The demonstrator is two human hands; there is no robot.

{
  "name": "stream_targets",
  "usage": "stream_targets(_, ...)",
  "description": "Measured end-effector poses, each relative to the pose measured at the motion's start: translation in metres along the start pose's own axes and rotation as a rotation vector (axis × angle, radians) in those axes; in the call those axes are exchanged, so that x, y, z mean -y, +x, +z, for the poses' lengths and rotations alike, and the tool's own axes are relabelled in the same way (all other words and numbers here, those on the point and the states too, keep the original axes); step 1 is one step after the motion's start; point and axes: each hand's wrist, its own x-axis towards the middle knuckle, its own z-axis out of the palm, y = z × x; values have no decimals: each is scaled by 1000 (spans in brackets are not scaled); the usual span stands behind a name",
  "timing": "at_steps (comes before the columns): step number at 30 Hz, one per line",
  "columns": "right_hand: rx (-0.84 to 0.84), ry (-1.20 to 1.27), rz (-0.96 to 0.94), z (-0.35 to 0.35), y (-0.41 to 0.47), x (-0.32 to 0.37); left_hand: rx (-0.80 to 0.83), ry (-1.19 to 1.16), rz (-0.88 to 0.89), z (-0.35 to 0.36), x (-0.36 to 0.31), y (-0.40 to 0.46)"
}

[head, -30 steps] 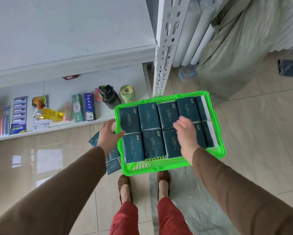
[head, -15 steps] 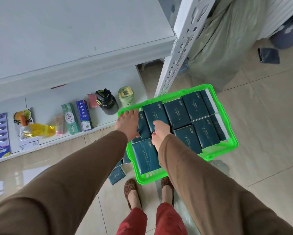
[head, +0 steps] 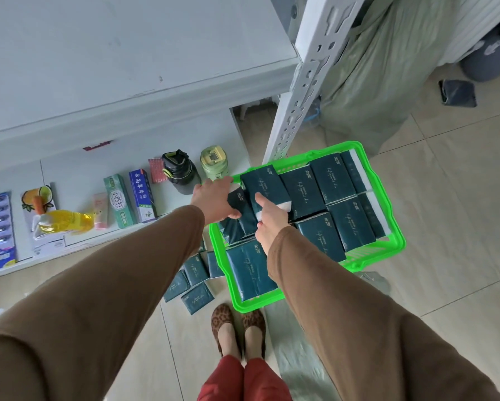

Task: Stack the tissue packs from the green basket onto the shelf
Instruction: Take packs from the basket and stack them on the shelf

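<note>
A green basket [head: 393, 241] stands on the floor, filled with several dark teal tissue packs [head: 332, 180]. My left hand [head: 214, 199] grips one dark pack [head: 238, 201] at the basket's far left corner. My right hand [head: 270, 215] holds a second pack [head: 267, 186], tilted up out of its row, with the thumb on its face. Both packs are lifted a little above the others. The wide white shelf [head: 121, 59] spreads at upper left, with nothing on its top.
The lower shelf [head: 69, 169] carries toothpaste boxes [head: 130, 198], two bottles [head: 182, 176] and other goods. Several loose tissue packs [head: 193, 277] lie on the floor left of the basket. A white perforated upright [head: 303, 82] stands beside the basket. My feet [head: 237, 325] are below it.
Both hands moved to the basket's far left corner and each took hold of a pack, lifting it out of its row. The view shifted left and closer.
</note>
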Motion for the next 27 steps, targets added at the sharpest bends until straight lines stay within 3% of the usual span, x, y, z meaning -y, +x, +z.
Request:
stream_targets(6,91,51,-96,-7,-87,4,-122,-275,-108,-58,32,-79)
stream_targets(13,326,-93,-188,35,-227,-68,-301,-379,-251,-136,150,-246)
stream_targets(21,631,-263,-487,174,-377,-173,-563,-503,-356,-230,348,-439)
stream_targets(27,686,-261,-572,294,-432,-227,-726,-480,-341,-285,467,-512)
